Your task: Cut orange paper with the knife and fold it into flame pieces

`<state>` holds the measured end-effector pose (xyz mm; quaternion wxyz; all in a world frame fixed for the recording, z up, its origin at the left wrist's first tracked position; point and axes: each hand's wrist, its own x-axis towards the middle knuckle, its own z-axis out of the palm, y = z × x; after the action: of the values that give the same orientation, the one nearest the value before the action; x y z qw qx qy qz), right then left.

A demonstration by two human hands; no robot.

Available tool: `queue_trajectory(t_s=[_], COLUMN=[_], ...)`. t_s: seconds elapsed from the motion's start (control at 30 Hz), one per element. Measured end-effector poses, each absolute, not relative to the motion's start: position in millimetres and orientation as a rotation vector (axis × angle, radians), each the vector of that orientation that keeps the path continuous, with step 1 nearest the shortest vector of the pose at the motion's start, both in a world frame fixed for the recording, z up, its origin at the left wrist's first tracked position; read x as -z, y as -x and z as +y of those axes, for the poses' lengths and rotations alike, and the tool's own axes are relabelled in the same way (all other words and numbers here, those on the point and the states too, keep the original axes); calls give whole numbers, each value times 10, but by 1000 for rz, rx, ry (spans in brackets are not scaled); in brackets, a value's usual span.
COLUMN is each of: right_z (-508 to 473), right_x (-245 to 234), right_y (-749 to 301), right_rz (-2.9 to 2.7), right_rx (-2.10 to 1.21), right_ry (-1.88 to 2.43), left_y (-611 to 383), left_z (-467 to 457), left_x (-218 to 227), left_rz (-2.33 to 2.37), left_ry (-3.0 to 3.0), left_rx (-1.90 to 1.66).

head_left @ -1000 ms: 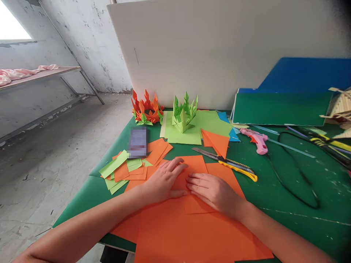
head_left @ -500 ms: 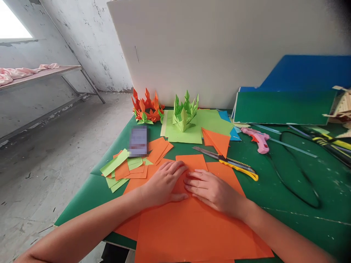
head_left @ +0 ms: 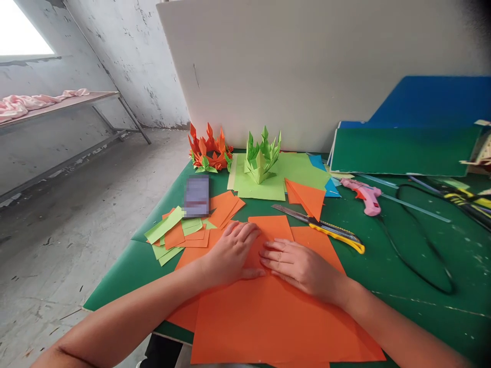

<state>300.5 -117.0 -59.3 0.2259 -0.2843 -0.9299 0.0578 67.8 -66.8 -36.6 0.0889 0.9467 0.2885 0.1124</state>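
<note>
Large orange paper sheets [head_left: 284, 324] lie stacked and overlapping at the table's near edge. My left hand [head_left: 232, 254] rests on the orange paper with its fingers stretched forward and its thumb pointing right. Just beside it, my right hand [head_left: 297, 266] lies flat on the same paper, fingers extended to the left. A smaller orange sheet [head_left: 271, 227] sticks out beyond the fingertips; whether the hands pin a fold there is hidden. Close behind my right hand are a yellow utility knife [head_left: 337, 236] and a folded orange paper piece [head_left: 308, 198].
Small orange and green paper pieces [head_left: 174, 232] lie at left below a blurred rectangular item [head_left: 197, 196]. An orange paper crown [head_left: 209, 153] and a green one [head_left: 263, 158] stand at the back. To the right, a pink glue gun [head_left: 364, 195] trails its black cord [head_left: 416, 255].
The whole scene has shifted slightly to the right in view. Both hands keep almost the same pose on the orange paper.
</note>
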Motion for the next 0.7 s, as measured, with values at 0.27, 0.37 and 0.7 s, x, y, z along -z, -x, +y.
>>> queue_trajectory(t_s=[0.27,0.37,0.7], right_z=[-1162,-1158,-1157], right_x=[598,606,595], right_y=[-3011,-3015,-3017], right_rz=[-2583,-2589,-2566], right_rx=[-160,-176,-239], right_ry=[774,765,780], left_y=[-669,-668,-672], left_z=[-698,-710,-691], left_x=[377,376,372], left_rz=[887,906,908], left_ry=[-2873,-2890,-2858], left_rx=[-375,-361,-320])
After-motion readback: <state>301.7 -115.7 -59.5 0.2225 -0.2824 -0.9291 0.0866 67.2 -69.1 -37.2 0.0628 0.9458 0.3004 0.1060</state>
